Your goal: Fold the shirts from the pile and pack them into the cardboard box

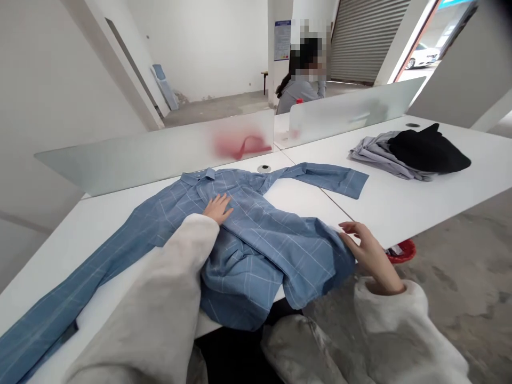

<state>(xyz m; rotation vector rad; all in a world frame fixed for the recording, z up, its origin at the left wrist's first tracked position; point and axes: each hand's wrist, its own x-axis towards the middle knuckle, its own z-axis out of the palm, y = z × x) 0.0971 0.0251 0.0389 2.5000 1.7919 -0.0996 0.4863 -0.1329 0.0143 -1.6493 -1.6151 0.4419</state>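
Blue plaid shirt point(248, 213) spread on white counter point(400, 213), sleeves point(324, 177) out flat and unfolded, lower half point(256, 266) doubled over in a loose bunch; left hand point(218, 209) released flat on chest, right hand point(370, 248) open at folded edge, nothing grasped.

We are seeing a crumpled grey garment point(378, 160) lying under a black garment point(428, 149) on the white table point(400, 208); a red smear point(240, 144) is marking the frosted divider point(160, 152); a person point(300, 90) in a grey top is showing beyond it; a red container point(402, 252) is peeking out below the table's edge; a white car point(420, 56) is standing outside, beside a roller shutter point(364, 40).
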